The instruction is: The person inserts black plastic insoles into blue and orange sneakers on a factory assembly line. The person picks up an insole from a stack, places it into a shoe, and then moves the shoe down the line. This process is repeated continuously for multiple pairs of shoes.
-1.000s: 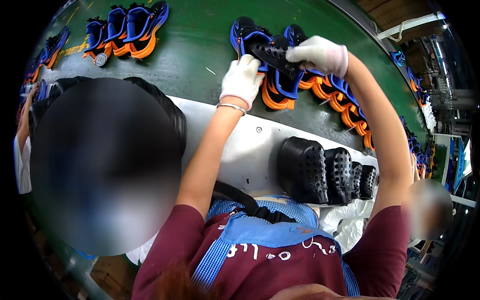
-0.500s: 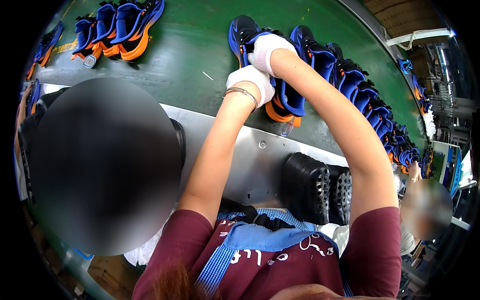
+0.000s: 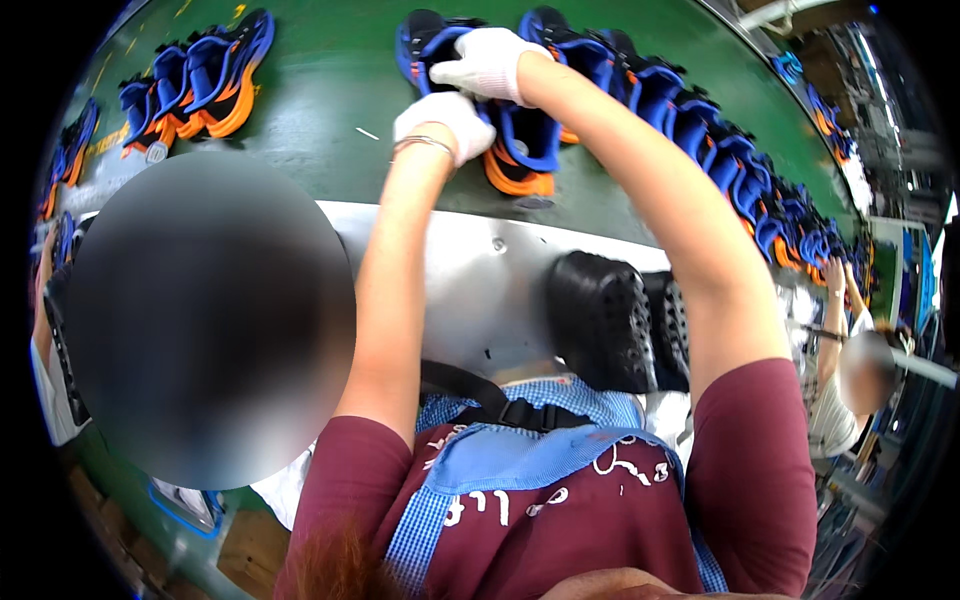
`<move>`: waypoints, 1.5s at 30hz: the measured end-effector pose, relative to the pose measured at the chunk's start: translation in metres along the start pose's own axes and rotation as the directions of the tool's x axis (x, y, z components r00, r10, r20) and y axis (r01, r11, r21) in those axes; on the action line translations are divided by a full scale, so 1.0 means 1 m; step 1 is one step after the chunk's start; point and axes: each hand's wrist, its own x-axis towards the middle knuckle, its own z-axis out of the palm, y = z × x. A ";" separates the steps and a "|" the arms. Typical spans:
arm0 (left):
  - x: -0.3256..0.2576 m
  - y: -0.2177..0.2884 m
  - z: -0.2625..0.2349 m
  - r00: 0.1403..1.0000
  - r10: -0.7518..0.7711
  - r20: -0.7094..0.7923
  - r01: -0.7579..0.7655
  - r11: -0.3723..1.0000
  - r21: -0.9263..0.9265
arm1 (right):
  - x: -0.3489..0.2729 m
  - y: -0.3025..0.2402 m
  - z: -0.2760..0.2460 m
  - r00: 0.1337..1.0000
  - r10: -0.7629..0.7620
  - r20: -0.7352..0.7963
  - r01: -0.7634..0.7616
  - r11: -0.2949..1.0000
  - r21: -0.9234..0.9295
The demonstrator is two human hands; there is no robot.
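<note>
A blue, black and orange sneaker (image 3: 530, 140) rests on the green work surface, its toe away from me and its orange heel toward me. My left hand (image 3: 445, 128), in a white glove with a bracelet at the wrist, is closed at the sneaker's left side; its fingertips are partly hidden. Over the front of the shoe opening lies my right hand (image 3: 488, 66), also white-gloved, with thumb and fingers apart and pointing left. The hands cover the lacing area.
A long row of matching sneakers (image 3: 690, 125) runs off to the right. Several more sneakers (image 3: 195, 85) stand at the left. Black studded footwear-shaped pieces (image 3: 600, 315) sit on the metal ledge (image 3: 470, 290) before me. People work on both sides, the left one close by.
My hands have drawn slightly apart, and the right one has opened its fingers over the shoe. The whole view has shifted, with the scene now higher and further left.
</note>
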 end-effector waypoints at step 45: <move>-0.105 0.040 0.040 0.830 0.152 -0.536 -0.224 0.972 -0.071 | -0.493 0.196 0.089 0.806 0.457 -0.375 -0.338 0.877 0.341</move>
